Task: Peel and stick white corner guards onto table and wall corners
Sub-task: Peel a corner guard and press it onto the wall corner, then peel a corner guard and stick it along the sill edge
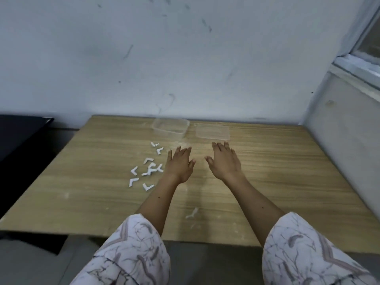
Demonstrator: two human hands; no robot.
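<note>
Small white L-shaped plastic corner guards (pixel 147 168): scattered left of the wooden bench (pixel 267 182) centre, beside my left hand (pixel 180 164). I judge them light, stiff, slippery; pinch 1 arm. My left and right hand (pixel 224 161): fingers spread flat, holding nothing.

Loose white fabric sleeves (pixel 131 249) printed with grey marble-like veins and taupe streaks; pushed up past both forearms; bare left hand (pixel 178 165); bare right hand (pixel 225 161).
</note>
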